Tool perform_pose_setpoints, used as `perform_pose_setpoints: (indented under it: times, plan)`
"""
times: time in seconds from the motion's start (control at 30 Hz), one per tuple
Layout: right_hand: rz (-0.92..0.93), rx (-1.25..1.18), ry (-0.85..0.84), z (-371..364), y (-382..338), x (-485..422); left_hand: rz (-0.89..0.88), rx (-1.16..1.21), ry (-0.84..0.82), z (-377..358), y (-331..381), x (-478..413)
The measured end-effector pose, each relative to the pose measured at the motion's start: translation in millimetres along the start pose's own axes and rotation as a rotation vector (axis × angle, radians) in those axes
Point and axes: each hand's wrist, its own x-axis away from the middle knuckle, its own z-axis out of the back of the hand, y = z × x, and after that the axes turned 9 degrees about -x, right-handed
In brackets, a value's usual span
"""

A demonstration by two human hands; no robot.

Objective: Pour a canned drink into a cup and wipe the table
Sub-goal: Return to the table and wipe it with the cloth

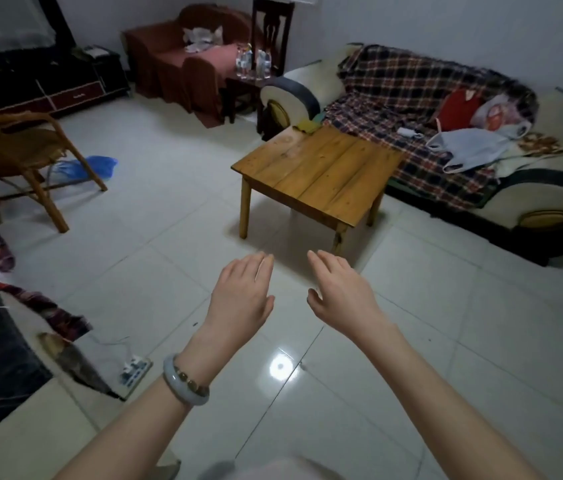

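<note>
Both hands are held out over the tiled floor. The left hand [242,292] and right hand [339,289] are kept side by side but apart, palms down, fingers loosely straight, nothing gripped. The wooden table [318,171] is seen ahead and slightly right, close beside the sofa [294,95]. Its planks run from far right to near left. A yellow-green cloth [306,126] is seen at its far corner.

Nothing legible anywhere.
Too blurred to read: labels on the water bottles [253,64] and red print on the plastic bag [496,116], both well beyond the right hand [340,292].
</note>
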Motion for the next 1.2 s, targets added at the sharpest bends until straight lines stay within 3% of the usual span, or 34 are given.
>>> perform_pose_setpoints:
  times: [0.43,0.87,1.2]
  plan:
    - [-0.233,-0.063,0.050,32,161,-27,-0.226,0.077,-0.027,-48,111,-164]
    - [-0.296,-0.069,0.043,79,349,-198,-0.321,0.141,0.000,-127,177,-425]
    - [-0.258,-0.107,0.054,95,462,-299,-0.317,0.112,-0.049,-175,202,-564]
